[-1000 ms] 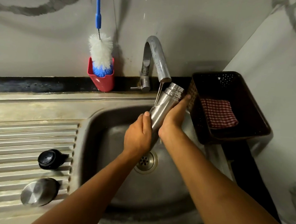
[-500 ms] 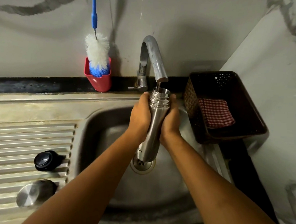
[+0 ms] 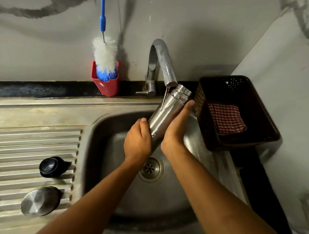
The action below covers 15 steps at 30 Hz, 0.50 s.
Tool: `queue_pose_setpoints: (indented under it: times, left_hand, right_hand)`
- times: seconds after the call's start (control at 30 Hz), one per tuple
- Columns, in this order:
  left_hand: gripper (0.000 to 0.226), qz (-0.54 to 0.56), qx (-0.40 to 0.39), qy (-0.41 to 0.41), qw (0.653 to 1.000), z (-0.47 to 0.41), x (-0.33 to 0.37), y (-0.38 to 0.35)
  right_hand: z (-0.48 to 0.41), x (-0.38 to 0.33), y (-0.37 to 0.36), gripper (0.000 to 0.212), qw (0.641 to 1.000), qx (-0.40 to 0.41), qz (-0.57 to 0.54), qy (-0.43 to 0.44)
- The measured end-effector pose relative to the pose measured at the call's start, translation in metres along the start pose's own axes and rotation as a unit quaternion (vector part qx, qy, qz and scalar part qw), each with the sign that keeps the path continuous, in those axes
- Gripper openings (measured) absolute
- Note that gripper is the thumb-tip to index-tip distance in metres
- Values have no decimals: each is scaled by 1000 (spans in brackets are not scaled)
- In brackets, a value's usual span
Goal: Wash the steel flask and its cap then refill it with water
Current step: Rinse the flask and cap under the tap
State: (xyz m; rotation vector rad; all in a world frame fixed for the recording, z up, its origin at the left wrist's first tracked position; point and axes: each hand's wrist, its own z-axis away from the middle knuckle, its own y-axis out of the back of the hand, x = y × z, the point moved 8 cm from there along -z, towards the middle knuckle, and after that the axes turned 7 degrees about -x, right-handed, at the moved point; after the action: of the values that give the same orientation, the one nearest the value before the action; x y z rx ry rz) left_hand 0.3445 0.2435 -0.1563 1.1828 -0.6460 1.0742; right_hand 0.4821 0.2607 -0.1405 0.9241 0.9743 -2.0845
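- Tilted cylindrical steel flask (image 3: 165, 115), mouth toward one o'clock, takes water from the curved chrome tap (image 3: 163, 62).
- Left grip (image 3: 138, 139) wraps its base; right grip (image 3: 176, 129) seemingly curls round its middle.

Cam setup: 1 view only, head-worn, wide-angle. Pos.: above the front edge of the sink (image 3: 101, 131), aimed fwd & down at the back wall (image 3: 202, 28). Range: close; forearms (image 3: 217, 194) enter from bottom edge, left hand (image 3: 138, 139) & right hand (image 3: 175, 131) w/ flask (image 3: 165, 114) sit approx. frame ctr. Tap (image 3: 163, 59) top ctr, drain (image 3: 151, 168) just below ctr. Drainboard (image 3: 29, 141) fills frame left; basket (image 3: 239, 146) & side wall (image 3: 289, 89) frame right. Tilt ref.: dark ledge (image 3: 42, 90) behind sink crosses frame, slightly higher at right.
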Motion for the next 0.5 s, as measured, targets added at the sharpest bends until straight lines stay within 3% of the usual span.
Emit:
queue_pose_setpoints:
  times: [0.13,0.23,0.37,0.5]
  left_hand:
    - [38,85,-58,-50,993,9,19,-19]
    - [52,162,-81,-66,981,2,39,-19]
    - [63,259,-127,35,957,-14,47,-21]
    - [47,362,-202,145,899,-20,38,-31]
  right_hand:
    - [-1,-1,-3,61,998,-32,62,-11]
    - [-5,-15,-6,71,990,-67,127,14]
    - [9,-19,-11,64,975,-135,170,50]
    - [18,-10,3,57,931,-169,271,179]
